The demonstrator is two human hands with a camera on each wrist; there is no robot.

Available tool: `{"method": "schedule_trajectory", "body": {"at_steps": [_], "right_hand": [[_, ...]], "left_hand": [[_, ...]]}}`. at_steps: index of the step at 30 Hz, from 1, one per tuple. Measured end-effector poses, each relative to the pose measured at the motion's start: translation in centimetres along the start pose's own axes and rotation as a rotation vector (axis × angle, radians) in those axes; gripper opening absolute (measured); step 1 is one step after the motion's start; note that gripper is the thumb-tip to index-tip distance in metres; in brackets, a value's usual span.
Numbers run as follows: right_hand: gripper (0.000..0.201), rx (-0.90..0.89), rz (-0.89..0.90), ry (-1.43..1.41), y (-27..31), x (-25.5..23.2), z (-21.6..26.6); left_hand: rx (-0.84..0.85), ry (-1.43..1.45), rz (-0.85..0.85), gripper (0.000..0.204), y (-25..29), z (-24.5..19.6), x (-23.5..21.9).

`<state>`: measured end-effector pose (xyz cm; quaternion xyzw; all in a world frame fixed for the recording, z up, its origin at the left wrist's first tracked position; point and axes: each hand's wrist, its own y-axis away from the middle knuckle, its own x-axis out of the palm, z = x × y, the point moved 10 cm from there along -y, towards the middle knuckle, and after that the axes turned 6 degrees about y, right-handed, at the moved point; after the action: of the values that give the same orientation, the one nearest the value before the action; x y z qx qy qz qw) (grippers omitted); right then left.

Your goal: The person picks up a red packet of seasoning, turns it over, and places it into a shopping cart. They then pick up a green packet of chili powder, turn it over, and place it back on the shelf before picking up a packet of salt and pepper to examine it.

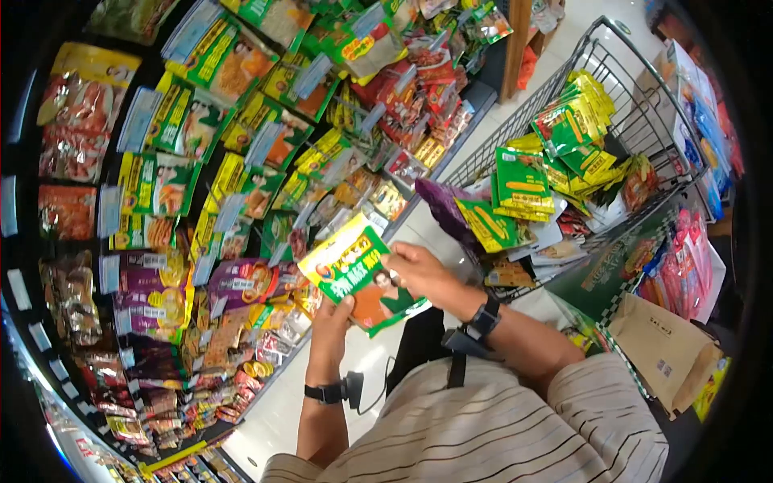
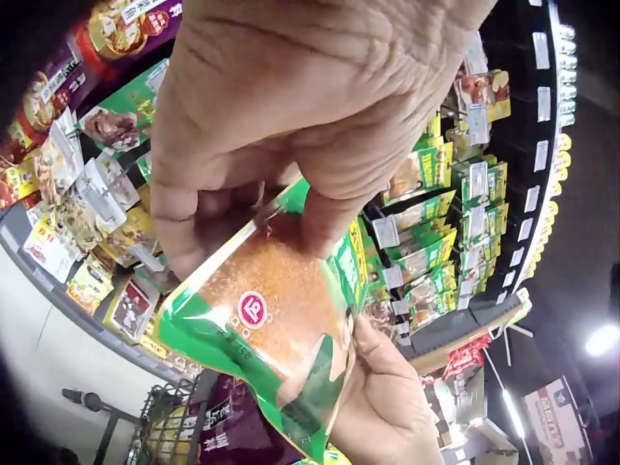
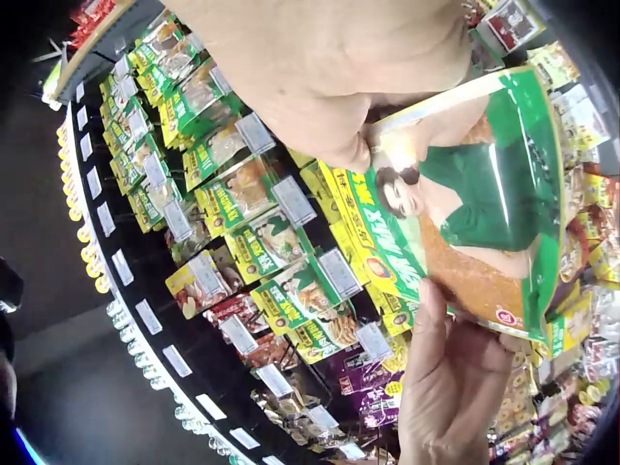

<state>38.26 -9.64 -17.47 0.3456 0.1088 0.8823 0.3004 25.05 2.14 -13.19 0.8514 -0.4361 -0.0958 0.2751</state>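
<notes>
A green and yellow seasoning packet (image 1: 372, 299) with a printed figure and an orange-brown powder picture is held between both hands in front of the shirt. My left hand (image 1: 328, 326) pinches its lower left edge, the thumb (image 3: 433, 325) lying over the front. At the opposite side my right hand (image 1: 423, 275) grips the upper right edge with curled fingers. The left wrist view shows the packet (image 2: 271, 291) tilted, its top partly hidden behind the left hand (image 2: 310, 87). In the right wrist view, the right hand (image 3: 339, 68) covers one corner.
Shelves with hanging packets (image 1: 173, 193) in green, yellow and purple fill the left side, with price tags (image 1: 141, 119) in front. To the right stands a wire shopping cart (image 1: 600, 36) holding a pile of yellow-green packets (image 1: 522, 183) and a purple bag (image 1: 441, 211). A brown paper bag (image 1: 656, 342) lies nearby.
</notes>
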Motion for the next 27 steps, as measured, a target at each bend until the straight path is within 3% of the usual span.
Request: {"method": "schedule_trajectory", "body": {"at_steps": [2, 6, 8, 11, 20, 27], "right_hand": [[0.018, 0.035, -0.071, 0.134, 0.3, -1.1, 0.9], [0.02, 0.016, -0.157, 0.007, -1.1, -2.9, -0.6], [0.022, -0.048, -0.177, -0.035, -0.6, -3.2, 1.0], [0.023, -0.027, -0.245, 0.029, -0.5, -4.9, 0.6], [0.023, 0.004, -0.309, -0.006, -1.0, -8.2, -6.2], [0.021, 0.07, -0.355, 0.008, 0.6, -9.4, -7.2]], "left_hand": [[-0.009, 0.02, 0.005, 0.039, -1.2, 0.4, 0.1], [-0.044, 0.007, 0.054, 0.038, -3.4, 0.8, 0.7], [-0.077, -0.036, 0.084, 0.035, -4.5, 1.5, 0.9], [-0.062, 0.034, 0.119, 0.033, -5.4, 1.5, 2.5], [-0.206, 0.059, 0.139, 0.033, -7.1, 6.2, 2.5], [-0.245, 0.029, 0.163, 0.034, -6.8, 8.4, 3.0]]}}
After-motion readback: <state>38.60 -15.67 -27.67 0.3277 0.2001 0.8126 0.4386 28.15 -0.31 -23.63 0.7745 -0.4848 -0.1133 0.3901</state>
